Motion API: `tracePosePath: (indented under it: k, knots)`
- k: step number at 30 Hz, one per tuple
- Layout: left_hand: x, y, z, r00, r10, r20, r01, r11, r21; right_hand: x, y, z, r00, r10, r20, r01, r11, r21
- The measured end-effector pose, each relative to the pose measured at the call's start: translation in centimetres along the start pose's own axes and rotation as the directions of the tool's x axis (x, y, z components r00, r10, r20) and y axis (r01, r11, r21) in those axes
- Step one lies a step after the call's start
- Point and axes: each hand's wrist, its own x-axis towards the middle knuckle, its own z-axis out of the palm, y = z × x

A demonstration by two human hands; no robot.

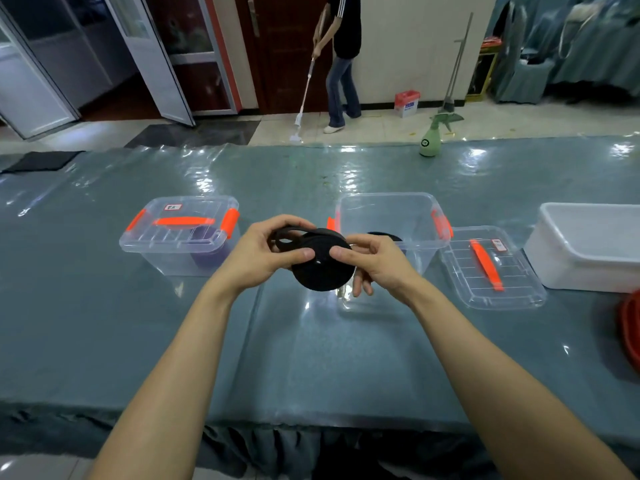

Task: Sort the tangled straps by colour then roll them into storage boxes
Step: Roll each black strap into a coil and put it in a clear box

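Black strap, coiled into a flat disc, loose end looped.

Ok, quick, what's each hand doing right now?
Left hand: pinching the black strap roll, thumb on its face.
Right hand: pinching the same roll from the other side.

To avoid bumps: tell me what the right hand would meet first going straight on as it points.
The right hand points forward and left, holding the black strap roll. First in line is the left hand on the roll's other side; beyond, probably the closed box, depth unclear.
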Motion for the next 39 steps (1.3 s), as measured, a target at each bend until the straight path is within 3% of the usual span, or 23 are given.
tracePosePath:
  k: [9,11,16,21,23,28,34,39]
  knots:
    - [3.2,0.0,0.3,0.989,-0.044,0.142,0.037,0.998,0.051,-0.4,1.8,-0.6,0.998,0.063,-0.028,-0.060,0.993,0.100]
    - [4.4,-0.1,1.1,0.989,-0.042,0.142,0.041,0.999,0.011,-0.3,1.9,-1.2,0.992,0.089,-0.094,-0.072,0.982,0.177]
    - [7.5,-0.4,4.0,0.995,-0.026,0.097,0.031,0.998,-0.046,0.0,2.3,-3.8,0.972,0.106,-0.208,-0.043,0.958,0.285]
    - [10.6,-1.2,7.6,0.983,-0.010,-0.185,-0.011,0.993,-0.115,1.5,2.4,-7.0,0.961,0.125,-0.246,-0.039,0.945,0.325]
    - [11.7,-1.5,8.6,0.973,-0.010,-0.231,-0.024,0.989,-0.145,2.6,2.6,-8.3,0.956,0.138,-0.258,-0.042,0.937,0.347]
    - [13.9,-2.9,9.6,0.986,-0.035,-0.163,0.007,0.986,-0.166,5.5,3.0,-11.3,0.955,0.171,-0.244,-0.077,0.933,0.352]
    - [17.2,-4.7,11.5,0.943,-0.150,-0.297,0.102,0.980,-0.172,8.4,4.2,-14.4,0.946,0.218,-0.240,-0.120,0.924,0.364]
    - [18.5,-6.7,12.5,0.955,-0.239,-0.175,0.192,0.949,-0.249,11.0,5.5,-16.4,0.935,0.282,-0.217,-0.178,0.899,0.401]
